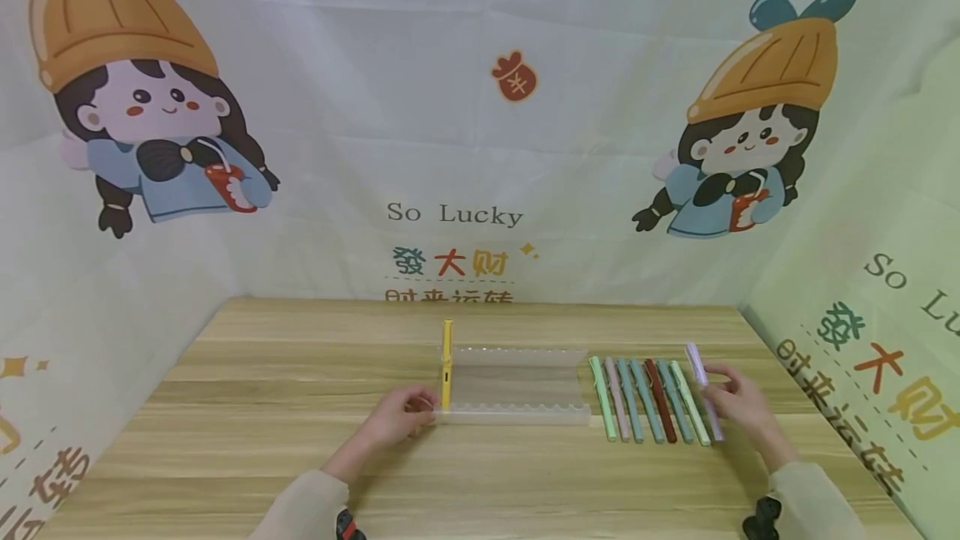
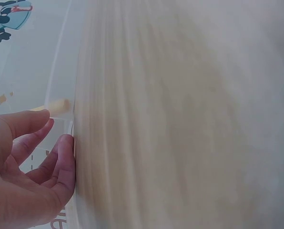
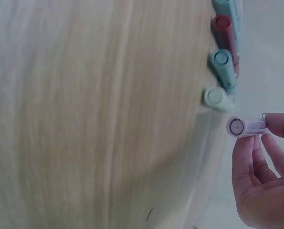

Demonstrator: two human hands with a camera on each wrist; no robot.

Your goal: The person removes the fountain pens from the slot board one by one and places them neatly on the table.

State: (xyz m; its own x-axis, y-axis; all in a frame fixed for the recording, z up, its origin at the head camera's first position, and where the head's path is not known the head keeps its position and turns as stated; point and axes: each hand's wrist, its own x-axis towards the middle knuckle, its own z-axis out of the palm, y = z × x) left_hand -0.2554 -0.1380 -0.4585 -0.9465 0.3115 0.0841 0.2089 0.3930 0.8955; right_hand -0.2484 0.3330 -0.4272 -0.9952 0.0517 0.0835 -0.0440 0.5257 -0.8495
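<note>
My right hand (image 1: 738,402) pinches a lavender capped pen (image 1: 696,363) between thumb and fingers, at the right end of a row of pens. Its round end faces the camera in the right wrist view, beside a pale green pen (image 3: 215,97). My left hand (image 1: 405,415) is at the left end of a clear plastic pen rack (image 1: 517,417) with scalloped edges. In the left wrist view its loosely bent fingers (image 2: 66,148) are right at the rack's end, with a gap between thumb and fingers. A yellow pen (image 1: 447,365) lies across the rack's leftmost notches.
Right of the rack lie several capped pens side by side, among them a mint green pen (image 1: 602,398), a pink pen (image 1: 617,398) and a dark red pen (image 1: 661,400). The wooden table (image 1: 262,373) ends at a printed cloth backdrop (image 1: 337,148).
</note>
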